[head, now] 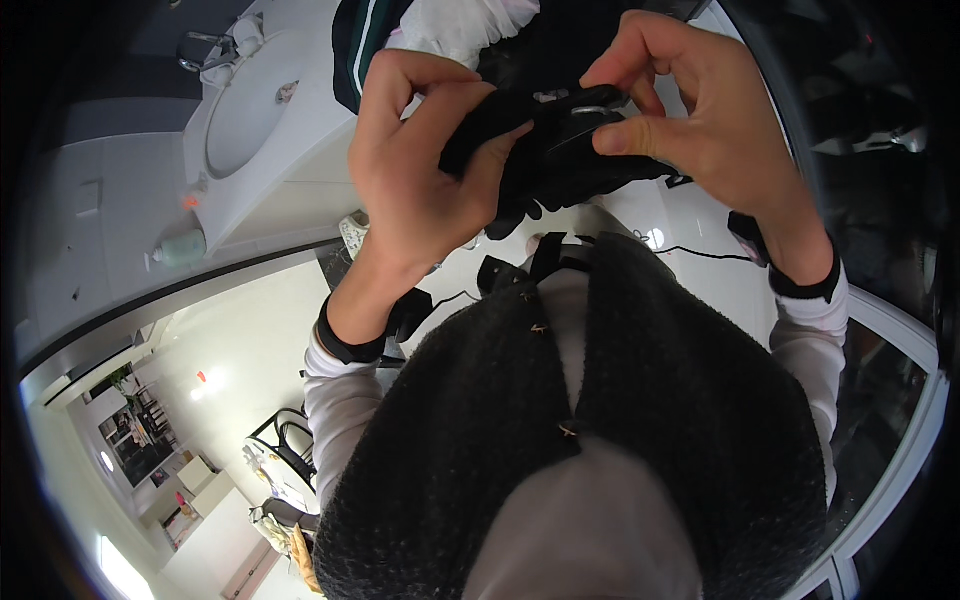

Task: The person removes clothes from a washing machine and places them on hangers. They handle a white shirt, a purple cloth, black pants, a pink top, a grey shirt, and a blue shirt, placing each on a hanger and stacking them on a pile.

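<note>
In front of my chest, my left hand grips a bunched piece of black cloth between thumb and fingers. My right hand pinches a black clip with a shiny metal spring part, at the cloth's upper right. The clip's jaws are partly lost against the dark fabric, so I cannot tell how far they bite into it. Just above the cloth lies a small clear shiny piece. Folds of the black cloth hang below both hands.
Left of my hands is a white washbasin with a chrome tap. A pale green bottle stands near it. Beyond my hands hang a striped dark garment and white ruffled fabric. A framed glass panel runs along the right.
</note>
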A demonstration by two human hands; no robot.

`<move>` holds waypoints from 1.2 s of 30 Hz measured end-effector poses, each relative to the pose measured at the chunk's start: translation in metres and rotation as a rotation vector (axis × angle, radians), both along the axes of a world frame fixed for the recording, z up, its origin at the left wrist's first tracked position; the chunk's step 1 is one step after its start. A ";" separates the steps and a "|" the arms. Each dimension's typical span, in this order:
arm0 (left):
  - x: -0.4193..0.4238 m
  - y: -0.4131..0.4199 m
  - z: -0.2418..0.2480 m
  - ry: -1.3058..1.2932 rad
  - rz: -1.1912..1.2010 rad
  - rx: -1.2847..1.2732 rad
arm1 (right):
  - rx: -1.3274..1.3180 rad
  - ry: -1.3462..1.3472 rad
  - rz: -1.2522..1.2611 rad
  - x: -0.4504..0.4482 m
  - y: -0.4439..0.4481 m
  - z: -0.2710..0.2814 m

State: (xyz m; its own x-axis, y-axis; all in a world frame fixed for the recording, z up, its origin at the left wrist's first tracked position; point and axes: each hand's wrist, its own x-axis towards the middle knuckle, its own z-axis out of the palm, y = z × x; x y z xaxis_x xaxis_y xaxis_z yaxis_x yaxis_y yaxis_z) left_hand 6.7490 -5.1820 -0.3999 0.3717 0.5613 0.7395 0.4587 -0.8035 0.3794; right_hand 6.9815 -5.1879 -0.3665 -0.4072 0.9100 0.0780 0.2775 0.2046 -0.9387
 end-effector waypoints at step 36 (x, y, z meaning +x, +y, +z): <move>-0.046 -0.009 0.061 -0.286 -0.023 -0.538 | -0.141 0.226 -0.395 0.085 0.055 -0.140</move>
State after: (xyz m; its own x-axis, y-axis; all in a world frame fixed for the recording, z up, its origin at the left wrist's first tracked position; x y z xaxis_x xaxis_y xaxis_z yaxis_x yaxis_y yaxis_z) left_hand 6.7030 -5.1910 -0.3388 0.2168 0.8780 0.4267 0.2637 -0.4735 0.8404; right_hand 7.0663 -5.1328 -0.5062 -0.0146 0.9998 -0.0111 0.0937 -0.0097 -0.9956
